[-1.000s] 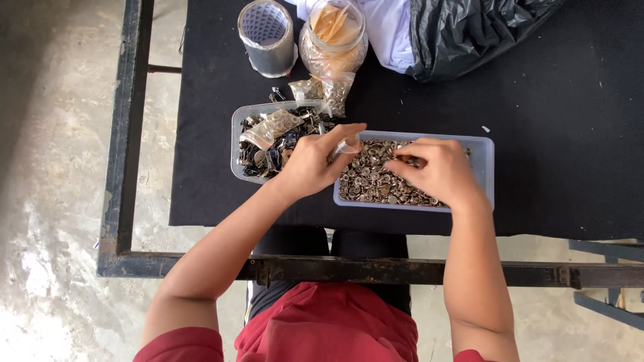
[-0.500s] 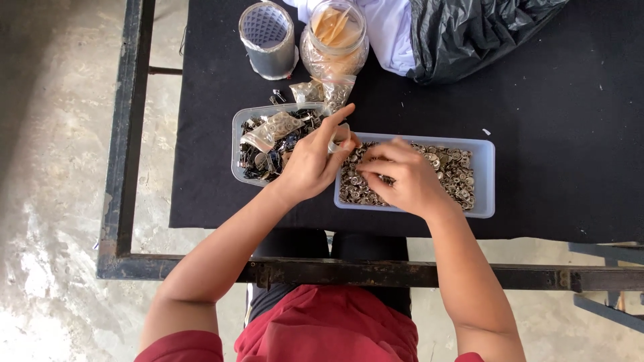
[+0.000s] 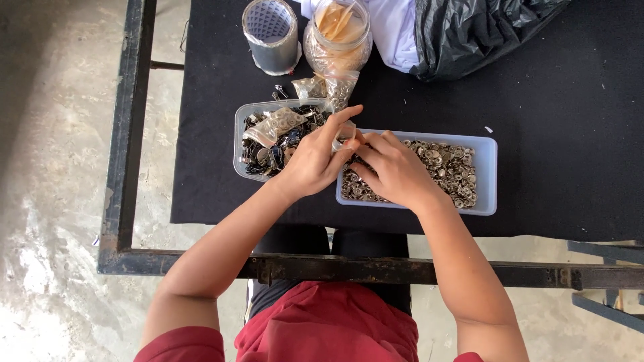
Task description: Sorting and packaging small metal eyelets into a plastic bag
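Observation:
My left hand [image 3: 314, 157] rests at the gap between two clear plastic trays, its fingers pinching a small clear plastic bag [image 3: 343, 133]. My right hand [image 3: 394, 167] meets it from the right, fingertips touching the same bag, over the left end of the long tray [image 3: 486, 167] filled with small metal rings [image 3: 446, 167]. The smaller tray [image 3: 239, 144] to the left holds dark clips and a filled packet [image 3: 276, 125]. What the right fingers pinch is hidden.
A black cloth covers the table [image 3: 550, 134]. At the back stand a roll of grey tape [image 3: 270, 37], a glass jar [image 3: 337, 37], small filled bags [image 3: 329, 86], a black plastic bag [image 3: 476, 33] and white cloth [image 3: 396, 33]. The metal frame rail [image 3: 127, 134] runs along the left.
My right hand has moved left from the middle of the ring tray to meet my left hand at its left end. The left hand stays by the tray gap.

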